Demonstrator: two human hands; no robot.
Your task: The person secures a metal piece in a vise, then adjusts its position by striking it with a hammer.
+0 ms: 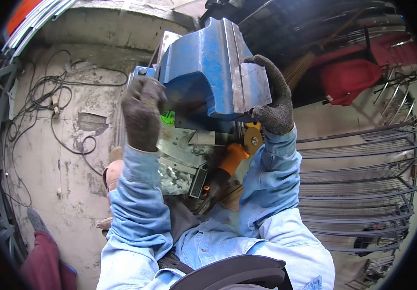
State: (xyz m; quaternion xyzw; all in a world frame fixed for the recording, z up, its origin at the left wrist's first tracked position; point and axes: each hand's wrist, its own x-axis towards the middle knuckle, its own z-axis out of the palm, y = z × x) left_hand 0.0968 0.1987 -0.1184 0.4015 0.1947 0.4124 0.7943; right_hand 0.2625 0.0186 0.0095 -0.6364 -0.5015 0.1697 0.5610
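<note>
Metal plate [257,87] at the blue vise [196,58], judged stiff and weighty, best held by opposite edges, where the right hand [282,99] pinched it; the blurred left hand's [143,111] closure was indeterminable.

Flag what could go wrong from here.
1. Pinch: the right hand grips the grey metal piece right beside the blue vise; it might get caught if the piece shifts.
2. Snag: the orange grinder appears close to the right sleeve, so it could get bumped or catch the fabric.
3. Trip: the cable lies in loose loops on the floor to the left, a likely hazard when stepping that way.
</note>
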